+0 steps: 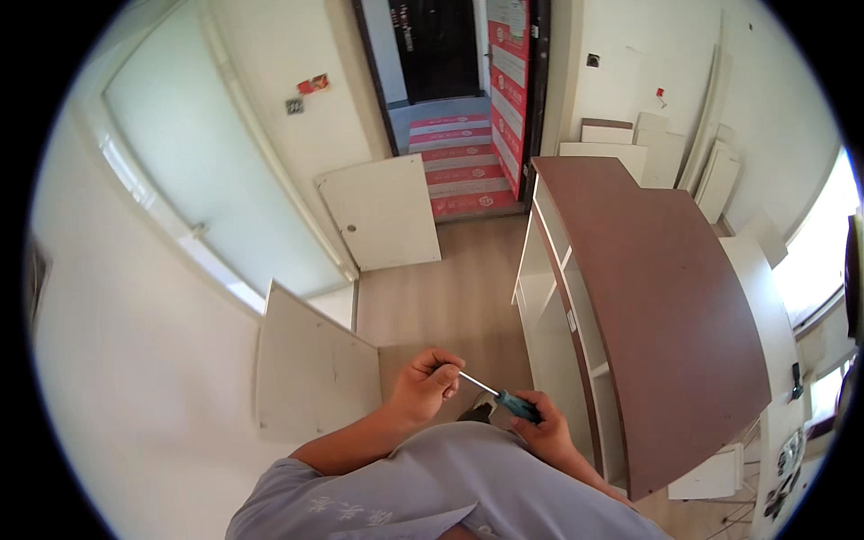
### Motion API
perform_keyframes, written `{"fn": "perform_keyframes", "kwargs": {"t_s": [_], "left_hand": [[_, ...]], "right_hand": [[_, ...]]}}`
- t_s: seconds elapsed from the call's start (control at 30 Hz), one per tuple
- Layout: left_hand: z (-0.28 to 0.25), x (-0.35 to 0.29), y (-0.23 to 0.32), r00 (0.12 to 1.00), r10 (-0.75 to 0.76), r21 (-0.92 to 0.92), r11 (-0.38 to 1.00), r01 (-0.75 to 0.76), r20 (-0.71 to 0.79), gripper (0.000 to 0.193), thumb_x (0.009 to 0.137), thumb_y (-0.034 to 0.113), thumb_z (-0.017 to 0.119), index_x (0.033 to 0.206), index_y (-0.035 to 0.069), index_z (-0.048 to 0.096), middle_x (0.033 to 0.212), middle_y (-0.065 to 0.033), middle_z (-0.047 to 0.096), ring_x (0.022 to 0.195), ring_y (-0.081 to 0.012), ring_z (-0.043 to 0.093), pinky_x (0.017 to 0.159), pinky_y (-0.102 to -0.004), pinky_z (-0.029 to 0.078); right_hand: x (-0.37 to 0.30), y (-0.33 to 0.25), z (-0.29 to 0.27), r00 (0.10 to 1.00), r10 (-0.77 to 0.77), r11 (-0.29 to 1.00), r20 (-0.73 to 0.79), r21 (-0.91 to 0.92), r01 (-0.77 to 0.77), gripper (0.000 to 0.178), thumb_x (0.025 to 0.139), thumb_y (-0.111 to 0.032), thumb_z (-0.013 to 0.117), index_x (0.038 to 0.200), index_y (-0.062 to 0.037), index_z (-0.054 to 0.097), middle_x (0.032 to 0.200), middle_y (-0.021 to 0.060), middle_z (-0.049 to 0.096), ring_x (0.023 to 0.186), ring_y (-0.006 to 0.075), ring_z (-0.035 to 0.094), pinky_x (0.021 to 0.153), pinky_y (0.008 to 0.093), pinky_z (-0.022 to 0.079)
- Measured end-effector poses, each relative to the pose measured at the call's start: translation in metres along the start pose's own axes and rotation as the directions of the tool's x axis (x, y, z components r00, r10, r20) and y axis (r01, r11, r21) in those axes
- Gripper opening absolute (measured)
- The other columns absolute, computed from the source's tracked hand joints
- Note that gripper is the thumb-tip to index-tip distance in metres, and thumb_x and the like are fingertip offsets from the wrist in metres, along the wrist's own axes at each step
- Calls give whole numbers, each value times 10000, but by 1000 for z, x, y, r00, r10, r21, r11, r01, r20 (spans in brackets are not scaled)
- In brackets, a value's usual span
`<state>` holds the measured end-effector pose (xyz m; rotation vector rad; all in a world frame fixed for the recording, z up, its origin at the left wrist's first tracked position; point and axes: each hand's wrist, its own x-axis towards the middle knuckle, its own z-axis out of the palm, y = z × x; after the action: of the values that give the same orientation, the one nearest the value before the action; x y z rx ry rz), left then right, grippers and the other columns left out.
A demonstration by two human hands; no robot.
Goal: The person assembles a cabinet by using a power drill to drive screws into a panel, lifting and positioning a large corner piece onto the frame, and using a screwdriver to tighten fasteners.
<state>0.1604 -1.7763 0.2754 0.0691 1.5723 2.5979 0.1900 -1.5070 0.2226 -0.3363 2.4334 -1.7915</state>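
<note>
A screwdriver with a teal handle and a thin metal shaft slants across in front of my body. My right hand is closed around its handle. At the other end, the fingers of my left hand are pinched at the shaft's tip, which they hide. Whether anything small sits at that tip cannot be seen. To my right stands a cabinet with a brown top and open white compartments. A pale panel leans by the wall on my left.
Another white panel with a round hole leans beside the open door. Red-and-white sheeting covers the doorway floor. Several boards rest against the far right wall. A frosted glass door is on the left. Small tools lie at the right.
</note>
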Motion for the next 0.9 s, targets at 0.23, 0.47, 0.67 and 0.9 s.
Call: {"fn": "perform_keyframes", "kwargs": {"t_s": [0.23, 0.47, 0.67, 0.9], "left_hand": [[-34, 140, 33, 998, 13, 228, 973, -27, 66, 256, 1013, 189, 713, 1207, 28, 674, 751, -25, 586, 650, -114, 540, 593, -268, 447], [-116, 272, 35, 970, -221, 549, 800, 242, -106, 292, 1063, 138, 580, 1305, -11, 650, 753, -15, 563, 633, -97, 494, 572, -259, 418], [-230, 398, -4, 736, -637, 319, 665, 675, -229, 284, 1071, 233, 592, 1228, 5, 657, 741, 24, 502, 581, -85, 407, 522, -251, 355], [-229, 601, -19, 682, -717, 473, 655, 590, 142, 253, 1085, 254, 553, 1161, 38, 660, 808, 0, 562, 632, -92, 488, 538, -255, 385]], "right_hand": [[156, 39, 17, 995, -24, 999, -93, 44, 28, 427, 871, -52, 815, 1277, -69, 684, 1144, 93, 701, 1008, 189, 689, 890, 334, 558], [302, 58, 13, 977, -90, 930, -195, 334, 153, 472, 892, 11, 774, 1337, -62, 632, 1239, 72, 639, 1125, 164, 623, 982, 303, 497], [384, 97, 6, 932, -28, 875, -363, 441, 198, 447, 889, 31, 756, 1310, -41, 624, 1254, 68, 614, 1157, 167, 585, 1013, 325, 460], [433, 85, 47, 798, 368, 822, -477, 568, -40, 455, 902, 45, 729, 1328, -42, 595, 1201, 41, 640, 1142, 155, 596, 998, 320, 477]]}}
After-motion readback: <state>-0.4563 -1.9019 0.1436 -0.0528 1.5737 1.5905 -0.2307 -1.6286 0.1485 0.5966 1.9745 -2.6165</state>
